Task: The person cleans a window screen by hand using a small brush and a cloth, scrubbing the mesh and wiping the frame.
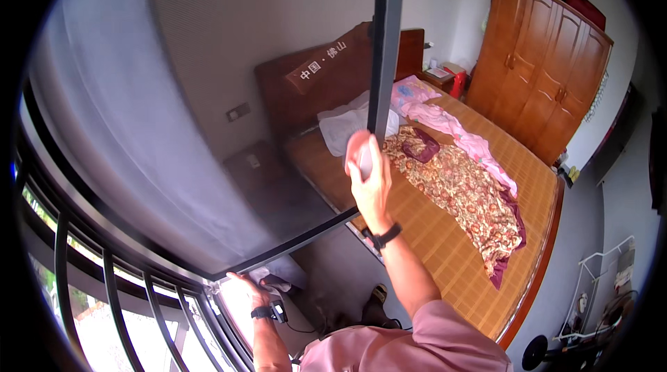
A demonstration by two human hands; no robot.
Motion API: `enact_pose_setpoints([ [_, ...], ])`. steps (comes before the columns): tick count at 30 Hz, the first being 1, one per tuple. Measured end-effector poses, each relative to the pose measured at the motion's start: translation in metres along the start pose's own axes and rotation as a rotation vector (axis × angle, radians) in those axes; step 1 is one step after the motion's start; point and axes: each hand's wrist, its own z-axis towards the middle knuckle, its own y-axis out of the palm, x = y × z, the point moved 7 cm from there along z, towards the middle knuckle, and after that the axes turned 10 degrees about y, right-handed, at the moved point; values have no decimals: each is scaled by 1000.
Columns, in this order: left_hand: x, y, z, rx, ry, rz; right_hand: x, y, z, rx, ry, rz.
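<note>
A dark see-through window panel, apparently mesh, in a black frame [385, 49] stands swung into the room. It bears printed writing. My right hand [374, 189] holds an oval pink-and-white pad [360, 156] against the panel, beside the upright bar of the frame. The pad's working face is hidden. At the bottom corner, near the window opening, my left hand [250, 291] grips the lower edge of the frame. Both wrists wear black straps; the left one carries a small device with a cable.
Black window bars [109, 288] curve along the left, beside a pale curtain [120, 127]. Past the panel is a bed with a woven mat [417, 215], a patterned cloth [464, 195] and pink bedding [443, 116]. A wooden wardrobe [542, 59] and a white rack [578, 288] stand to the right.
</note>
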Motion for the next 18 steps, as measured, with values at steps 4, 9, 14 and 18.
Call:
enact_pose_setpoints([
  [4, 2, 11, -7, 113, -13, 9, 76, 10, -73, -195, 365, 19],
  [9, 12, 9, -14, 120, 39, 1, 2, -1, -45, -252, 90, 59],
  [14, 8, 3, -17, 144, -20, 74, -143, -12, 58, -66, -366, 140],
  [18, 17, 17, -26, 124, 2, 43, -177, 3, 89, 42, -455, 158],
])
